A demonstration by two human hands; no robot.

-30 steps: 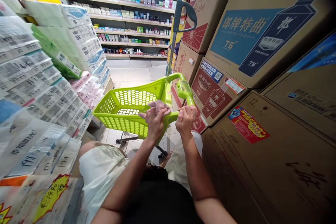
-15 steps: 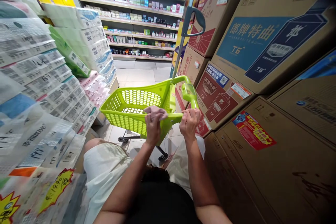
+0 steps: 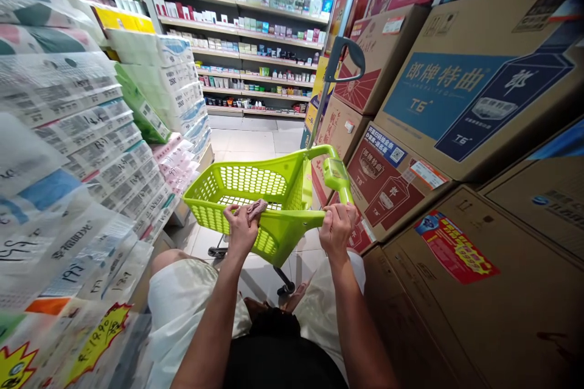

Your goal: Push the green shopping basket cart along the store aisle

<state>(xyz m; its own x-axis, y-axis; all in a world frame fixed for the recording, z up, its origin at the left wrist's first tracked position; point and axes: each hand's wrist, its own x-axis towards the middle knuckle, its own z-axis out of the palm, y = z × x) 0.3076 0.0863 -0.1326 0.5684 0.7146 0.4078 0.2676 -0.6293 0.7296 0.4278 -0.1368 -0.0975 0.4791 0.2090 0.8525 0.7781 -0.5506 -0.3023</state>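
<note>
A lime-green plastic shopping cart (image 3: 278, 243) with perforated sides stands in front of my knees on black casters. My left hand (image 3: 241, 228) is closed on a greyish-pink cloth (image 3: 258, 209) and presses it over the near rim of the basket. At the near corner of the cart's handle, my right hand (image 3: 338, 226) is wrapped round the green bar. A grey panel sits on top of the handle (image 3: 336, 169). Behind the cart rises a metal pole with a dark grey loop grip (image 3: 349, 59).
Stacked cartons (image 3: 410, 164) rise close on my right. Wrapped paper packs (image 3: 91, 127) are piled along the left, several with handwritten prices. Shelves of small boxes and bottles (image 3: 255, 30) line the far wall beyond the tiled floor (image 3: 241, 140).
My left hand has moved left and down with the cloth, from above the rim onto it. My right hand keeps its hold on the handle. The whole view has shifted slightly.
</note>
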